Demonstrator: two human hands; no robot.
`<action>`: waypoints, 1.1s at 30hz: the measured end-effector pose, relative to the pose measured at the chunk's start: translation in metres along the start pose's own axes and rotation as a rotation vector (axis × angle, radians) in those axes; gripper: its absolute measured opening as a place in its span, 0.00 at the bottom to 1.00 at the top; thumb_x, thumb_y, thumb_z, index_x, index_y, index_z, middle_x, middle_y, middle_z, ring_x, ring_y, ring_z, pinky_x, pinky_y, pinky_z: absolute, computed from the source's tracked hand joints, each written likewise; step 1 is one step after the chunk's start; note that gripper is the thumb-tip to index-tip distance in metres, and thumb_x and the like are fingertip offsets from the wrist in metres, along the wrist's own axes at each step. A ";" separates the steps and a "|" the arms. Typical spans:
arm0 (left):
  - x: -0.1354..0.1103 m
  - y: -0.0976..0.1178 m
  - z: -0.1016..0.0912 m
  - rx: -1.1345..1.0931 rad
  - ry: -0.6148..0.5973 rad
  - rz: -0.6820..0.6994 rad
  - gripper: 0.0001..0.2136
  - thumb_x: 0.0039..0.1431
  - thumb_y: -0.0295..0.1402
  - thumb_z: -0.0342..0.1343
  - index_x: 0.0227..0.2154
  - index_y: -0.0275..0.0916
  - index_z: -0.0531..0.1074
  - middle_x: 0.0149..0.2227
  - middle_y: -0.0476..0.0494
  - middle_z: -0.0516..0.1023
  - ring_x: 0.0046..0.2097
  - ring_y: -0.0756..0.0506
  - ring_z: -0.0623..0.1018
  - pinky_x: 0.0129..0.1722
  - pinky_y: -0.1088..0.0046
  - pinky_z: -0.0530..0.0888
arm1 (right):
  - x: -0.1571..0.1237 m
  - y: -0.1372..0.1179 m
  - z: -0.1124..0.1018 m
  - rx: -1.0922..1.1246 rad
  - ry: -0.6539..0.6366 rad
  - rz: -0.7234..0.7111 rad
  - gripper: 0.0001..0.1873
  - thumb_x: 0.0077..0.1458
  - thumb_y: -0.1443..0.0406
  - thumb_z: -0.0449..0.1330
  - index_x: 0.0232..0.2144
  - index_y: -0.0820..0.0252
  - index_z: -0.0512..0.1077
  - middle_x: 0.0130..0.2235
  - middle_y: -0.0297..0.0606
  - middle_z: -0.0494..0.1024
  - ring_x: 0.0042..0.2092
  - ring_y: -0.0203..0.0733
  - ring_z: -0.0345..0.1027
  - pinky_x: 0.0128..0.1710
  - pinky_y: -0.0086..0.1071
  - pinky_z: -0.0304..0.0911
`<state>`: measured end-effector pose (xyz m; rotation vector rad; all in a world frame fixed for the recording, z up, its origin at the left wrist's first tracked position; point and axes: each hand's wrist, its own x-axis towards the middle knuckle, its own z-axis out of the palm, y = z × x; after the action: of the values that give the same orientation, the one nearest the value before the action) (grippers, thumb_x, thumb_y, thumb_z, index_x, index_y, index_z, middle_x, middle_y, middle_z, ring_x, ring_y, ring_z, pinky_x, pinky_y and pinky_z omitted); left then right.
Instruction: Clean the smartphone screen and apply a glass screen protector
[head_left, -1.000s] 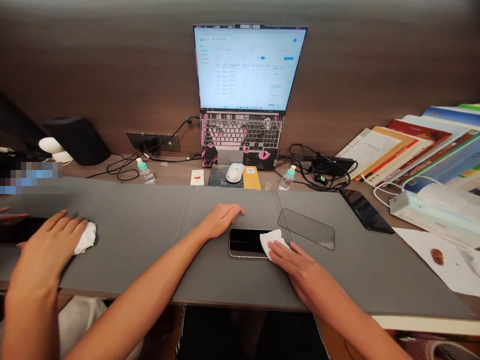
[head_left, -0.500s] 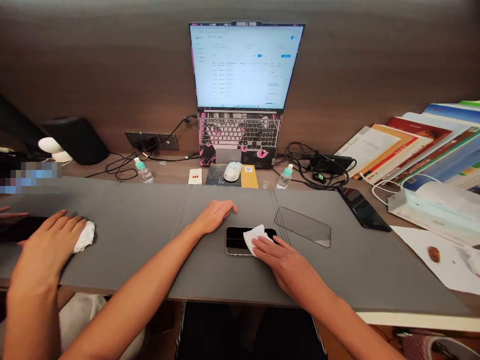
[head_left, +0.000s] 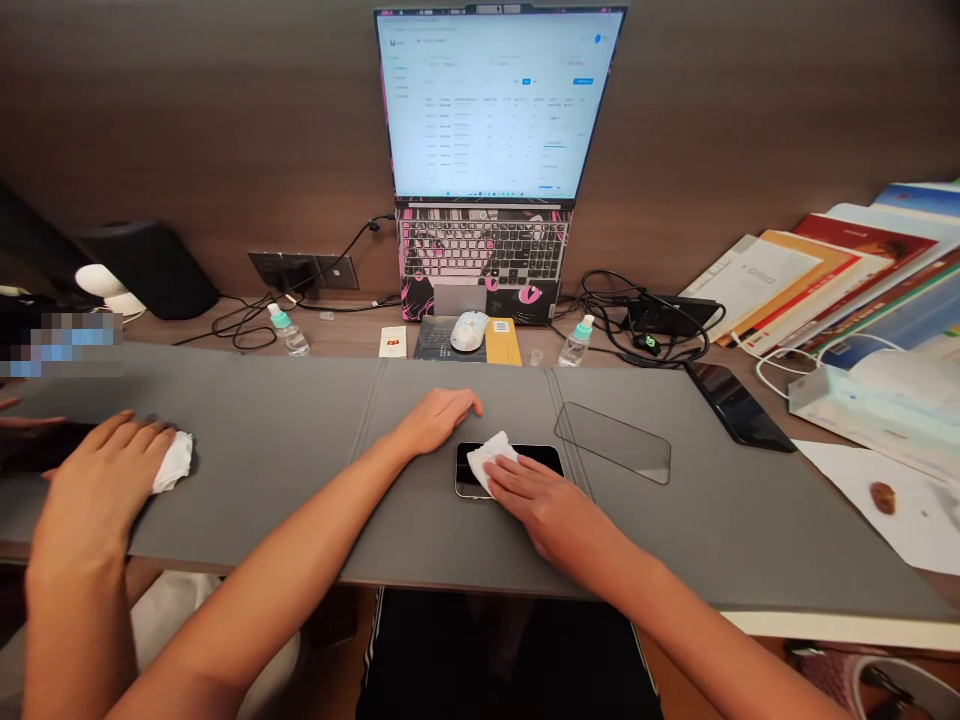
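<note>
A black phone [head_left: 538, 459] lies screen up on the grey desk mat [head_left: 285, 450], in front of me. My right hand [head_left: 529, 492] presses a white wipe [head_left: 486, 457] onto the left part of the screen with its fingertips. My left hand [head_left: 437, 420] rests flat on the mat, fingers loosely spread, touching the phone's upper left corner. A clear screen protector [head_left: 615, 445] lies on the mat just right of the phone.
An open laptop [head_left: 495, 110] stands at the back with a mouse [head_left: 469, 330], two small bottles [head_left: 576, 342] and cables [head_left: 645, 320]. A second phone [head_left: 739, 405] and brochures [head_left: 825, 270] lie right. A co-worker's hand [head_left: 105, 470] holds a wipe [head_left: 174, 460] at left.
My right hand has slid the white wipe leftward across the phone screen, from its right end to its left part. My left hand has stayed by the phone.
</note>
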<state>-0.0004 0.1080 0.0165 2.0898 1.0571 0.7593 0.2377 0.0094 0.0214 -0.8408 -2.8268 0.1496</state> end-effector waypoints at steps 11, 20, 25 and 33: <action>0.003 -0.005 -0.002 -0.042 0.017 -0.014 0.21 0.69 0.39 0.35 0.34 0.37 0.74 0.22 0.53 0.61 0.28 0.48 0.65 0.34 0.71 0.64 | -0.039 0.010 -0.016 0.066 0.324 0.218 0.27 0.62 0.77 0.48 0.57 0.55 0.74 0.58 0.40 0.77 0.60 0.44 0.70 0.63 0.45 0.65; 0.002 -0.006 -0.003 -0.048 0.031 -0.001 0.22 0.70 0.38 0.36 0.35 0.36 0.74 0.21 0.53 0.61 0.29 0.49 0.64 0.35 0.72 0.63 | 0.003 -0.033 0.016 0.099 0.121 0.135 0.34 0.53 0.82 0.48 0.61 0.69 0.68 0.64 0.51 0.69 0.67 0.48 0.59 0.66 0.45 0.59; 0.001 -0.009 -0.005 -0.055 0.044 -0.012 0.21 0.69 0.39 0.36 0.34 0.37 0.74 0.21 0.53 0.61 0.27 0.49 0.65 0.34 0.71 0.63 | 0.008 -0.057 -0.003 0.390 0.115 0.071 0.32 0.57 0.79 0.47 0.62 0.63 0.68 0.63 0.41 0.71 0.64 0.39 0.64 0.65 0.36 0.61; 0.001 -0.003 -0.003 0.026 0.086 0.025 0.22 0.70 0.38 0.35 0.35 0.38 0.74 0.23 0.52 0.65 0.29 0.47 0.67 0.39 0.68 0.64 | -0.054 -0.013 0.001 0.129 0.478 0.527 0.30 0.62 0.75 0.47 0.63 0.56 0.68 0.63 0.41 0.71 0.64 0.45 0.64 0.64 0.42 0.61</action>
<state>-0.0037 0.1107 0.0162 2.1121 1.0946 0.8588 0.2747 -0.0312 0.0147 -1.3611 -2.0886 0.1716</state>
